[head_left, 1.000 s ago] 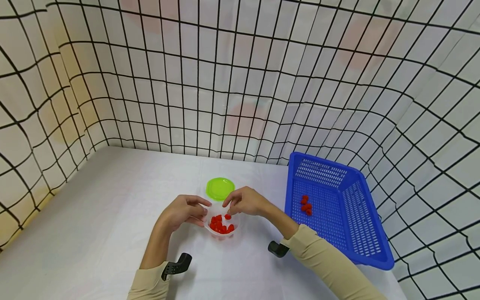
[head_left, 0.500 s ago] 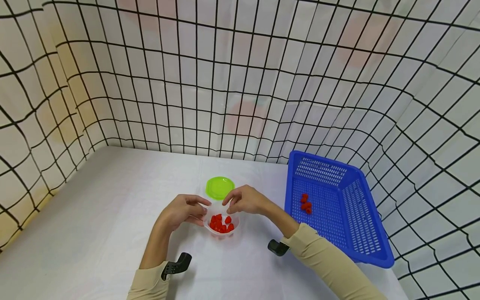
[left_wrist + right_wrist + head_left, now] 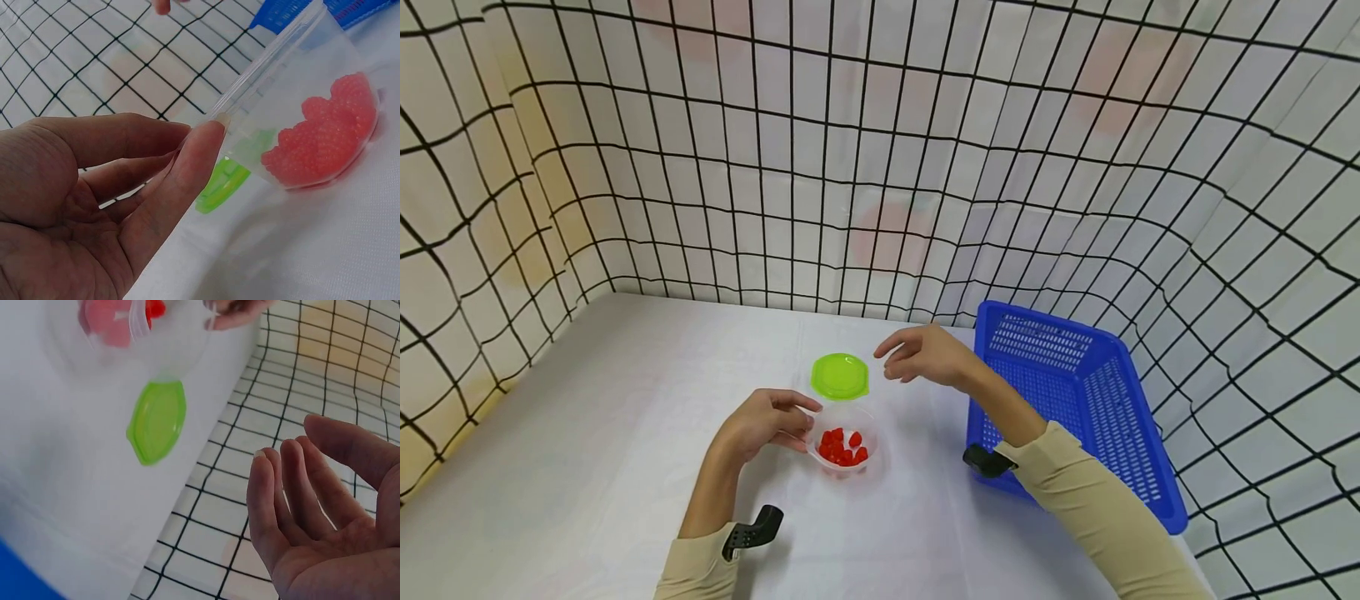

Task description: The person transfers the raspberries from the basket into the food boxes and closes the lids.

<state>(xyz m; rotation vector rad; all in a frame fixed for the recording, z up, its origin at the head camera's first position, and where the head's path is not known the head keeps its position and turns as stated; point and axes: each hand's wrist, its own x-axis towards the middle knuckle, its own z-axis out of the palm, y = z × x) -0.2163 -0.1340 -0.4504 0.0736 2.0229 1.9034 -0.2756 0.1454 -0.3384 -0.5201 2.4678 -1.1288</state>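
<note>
A clear plastic tub [image 3: 838,417] with several red raspberries [image 3: 833,450] in it stands on the white table. At its left rim, my left hand [image 3: 763,423] pinches the edge between thumb and fingers; the left wrist view shows the thumb tip [image 3: 219,122] on the rim. My right hand [image 3: 931,357] hangs in the air between a green lid [image 3: 840,377] and the blue basket [image 3: 1052,318]. Nothing lies in its loosely bent fingers [image 3: 262,500]. That forearm covers part of the basket, and the raspberries inside it are hidden.
Behind the table rises a black wire grid [image 3: 790,192] over pale cloth, and it bends round both sides. The lid lies flat just behind the tub. A black strap mount sits on each wrist. White tablecloth [image 3: 587,433] stretches out to the left.
My right hand let a raspberry drop into the tub, then rose away to the right and back, toward the basket. My left hand has stayed at the tub's rim.
</note>
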